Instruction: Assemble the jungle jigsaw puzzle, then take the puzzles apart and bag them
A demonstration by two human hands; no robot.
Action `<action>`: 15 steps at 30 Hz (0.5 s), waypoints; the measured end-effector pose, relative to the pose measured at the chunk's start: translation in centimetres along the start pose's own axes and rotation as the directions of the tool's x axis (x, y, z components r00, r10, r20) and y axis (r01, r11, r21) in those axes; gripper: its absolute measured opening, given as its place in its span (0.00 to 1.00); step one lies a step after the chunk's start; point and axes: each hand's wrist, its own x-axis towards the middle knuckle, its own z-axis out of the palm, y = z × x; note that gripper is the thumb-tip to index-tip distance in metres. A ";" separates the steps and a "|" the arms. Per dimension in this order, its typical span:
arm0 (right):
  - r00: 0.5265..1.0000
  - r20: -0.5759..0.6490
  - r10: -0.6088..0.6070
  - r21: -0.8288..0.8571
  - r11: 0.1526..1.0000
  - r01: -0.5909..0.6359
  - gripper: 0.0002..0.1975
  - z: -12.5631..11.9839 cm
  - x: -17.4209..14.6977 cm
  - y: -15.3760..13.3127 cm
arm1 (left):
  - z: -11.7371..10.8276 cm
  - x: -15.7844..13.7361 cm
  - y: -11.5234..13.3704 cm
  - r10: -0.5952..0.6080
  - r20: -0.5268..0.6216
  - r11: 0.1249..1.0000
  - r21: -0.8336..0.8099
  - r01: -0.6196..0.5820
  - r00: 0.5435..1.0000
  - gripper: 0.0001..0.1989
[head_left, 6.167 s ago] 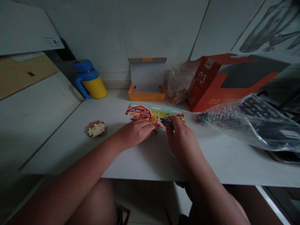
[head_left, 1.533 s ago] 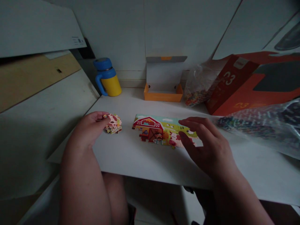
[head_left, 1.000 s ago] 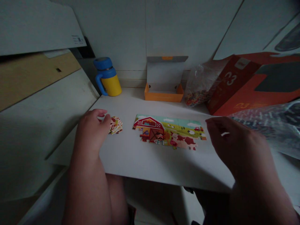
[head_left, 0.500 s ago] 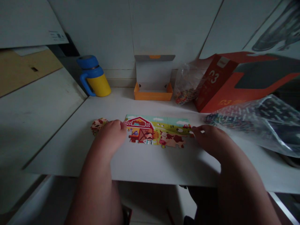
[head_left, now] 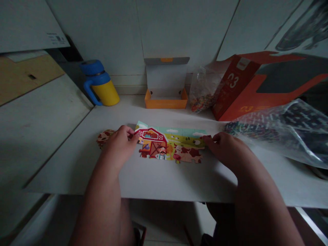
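Note:
A partly joined jigsaw puzzle [head_left: 170, 145] with a red barn, a farmer and a cow lies in the middle of the white tabletop. My left hand [head_left: 123, 141] pinches its left edge, where the top left piece is tilted up a little. At the opposite end, my right hand [head_left: 221, 147] grips the right edge with thumb and fingers, covering part of the picture. Beside my left hand sits a small stack of loose puzzle pieces [head_left: 103, 138], partly hidden by that hand.
An open orange box [head_left: 166, 104] stands at the back. Left of it is a blue and yellow jug [head_left: 105, 90]. On the right are a clear bag of small colourful pieces [head_left: 202, 100], a big red box [head_left: 230, 89] and a clear plastic bag [head_left: 287, 130]. The table's front edge runs below my forearms.
The puzzle's top left corner has risen and tilted. My right hand has shifted left over the puzzle's right end, covering the red tractor there. The view has moved slightly.

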 end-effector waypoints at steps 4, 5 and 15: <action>0.996 -0.065 -0.063 0.073 0.995 0.068 0.20 0.1 -0.3 -0.2 | 0.0 0.0 -0.1 0.017 -0.026 0.997 -0.081 -0.019 1.000 0.09; 0.994 -0.079 -0.079 0.101 0.991 0.086 0.19 0.1 -0.4 -0.3 | -0.1 -0.1 0.0 0.024 -0.024 0.996 -0.089 -0.026 0.999 0.10; 0.988 -0.136 -0.075 0.277 0.954 0.111 0.09 -0.7 -0.5 -0.6 | -1.2 -0.6 1.6 0.024 0.098 0.997 0.067 -0.030 0.995 0.10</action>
